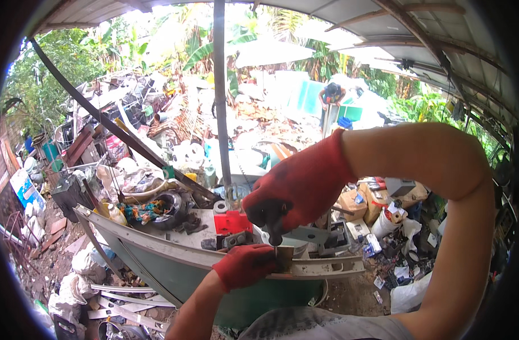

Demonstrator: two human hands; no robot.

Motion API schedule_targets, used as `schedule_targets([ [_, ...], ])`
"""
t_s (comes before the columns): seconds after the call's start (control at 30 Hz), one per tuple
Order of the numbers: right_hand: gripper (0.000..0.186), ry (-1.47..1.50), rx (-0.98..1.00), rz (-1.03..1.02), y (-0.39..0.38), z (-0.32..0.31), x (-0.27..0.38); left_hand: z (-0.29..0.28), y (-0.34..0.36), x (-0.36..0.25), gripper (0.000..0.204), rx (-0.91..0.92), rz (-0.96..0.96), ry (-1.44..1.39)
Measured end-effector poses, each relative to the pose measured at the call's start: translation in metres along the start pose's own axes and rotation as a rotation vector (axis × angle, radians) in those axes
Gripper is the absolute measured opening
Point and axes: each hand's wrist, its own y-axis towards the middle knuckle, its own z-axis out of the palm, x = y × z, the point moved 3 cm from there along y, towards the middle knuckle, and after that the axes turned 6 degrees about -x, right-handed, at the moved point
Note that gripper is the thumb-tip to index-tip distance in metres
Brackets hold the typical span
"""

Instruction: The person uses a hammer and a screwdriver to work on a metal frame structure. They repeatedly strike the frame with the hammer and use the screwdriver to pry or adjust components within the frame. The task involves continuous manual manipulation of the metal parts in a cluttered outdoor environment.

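My right hand (302, 190), in a red glove with black on the fingers, is raised over the bench edge. It is closed around a dark-handled screwdriver (275, 238), its thin shaft pointing straight down; most of the handle is hidden. Below it my left hand (243, 267), also gloved in red and black, is closed on a small brownish block (284, 258) at the bench edge. The screwdriver's tip meets or nearly meets this block. A pale metal rail (333, 266) with cut-outs runs along the edge beside it.
On the bench behind my hands stand a red box-like part (233, 222) and a coiled black tyre-like ring (171, 209). A post (221, 102) rises behind. Scrap heaps lie left and beyond; a white bucket (384, 225) stands at right. Another person (331, 95) works farther back.
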Motion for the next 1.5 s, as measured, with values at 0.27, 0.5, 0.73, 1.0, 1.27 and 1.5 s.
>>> schedule_targets([
  [0.27,0.061,-0.367,0.266,0.391,0.01,-0.012,0.024,-0.002,-0.002,-0.007,0.017,0.0,-0.025,-0.002],
  [0.5,0.035,-0.176,0.075,-0.011,0.005,0.0,0.0,-0.004,-0.003,-0.009,0.016,-0.006,-0.01,-0.041],
  [0.73,0.044,-0.325,0.0,0.245,0.0,-0.003,0.009,-0.001,-0.004,0.0,0.015,-0.019,-0.003,-0.053],
  [1.0,0.028,-0.088,-0.051,0.085,0.003,0.003,0.007,0.001,-0.004,-0.001,0.02,0.011,0.0,-0.039],
  [1.27,0.03,-0.038,-0.02,-0.126,0.013,0.008,0.002,0.006,-0.006,0.007,0.022,-0.026,-0.048,-0.031],
  [1.5,0.031,-0.291,0.054,0.292,0.006,-0.005,0.029,0.007,-0.005,0.006,0.02,-0.017,-0.047,-0.056],
])
